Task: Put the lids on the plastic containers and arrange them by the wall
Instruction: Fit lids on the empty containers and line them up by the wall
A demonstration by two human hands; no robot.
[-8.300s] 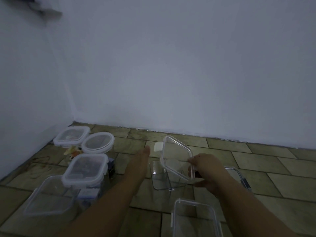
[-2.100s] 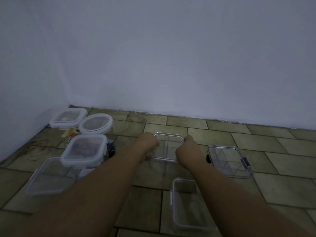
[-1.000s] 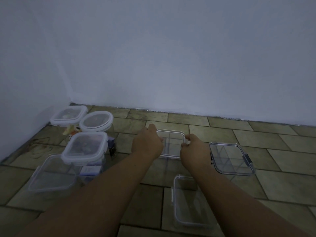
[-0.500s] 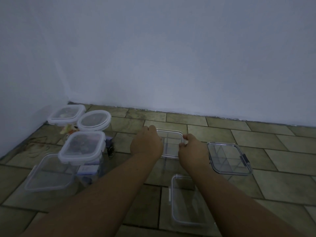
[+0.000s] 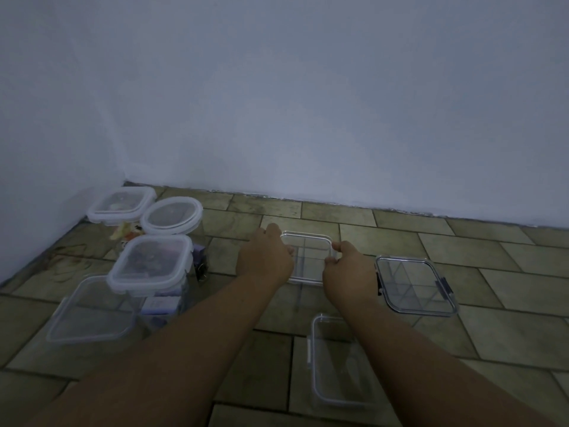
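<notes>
2 hands busy: our left hand [image 5: 264, 263] and right hand [image 5: 349, 271] grip the clear square plastic lid [image 5: 309, 257] between them, seating it; next we'd press down evenly.

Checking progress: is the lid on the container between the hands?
On: the lid lies flat on the container, left hand and right hand gripping it. Latched: cannot tell.

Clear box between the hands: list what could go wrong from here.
1. The left hand and right hand cover the side edges of the clear box, so a lid clip may be unlatched unnoticed.
2. The right hand is close to the dark-clipped box; a slip could knock it.
</notes>
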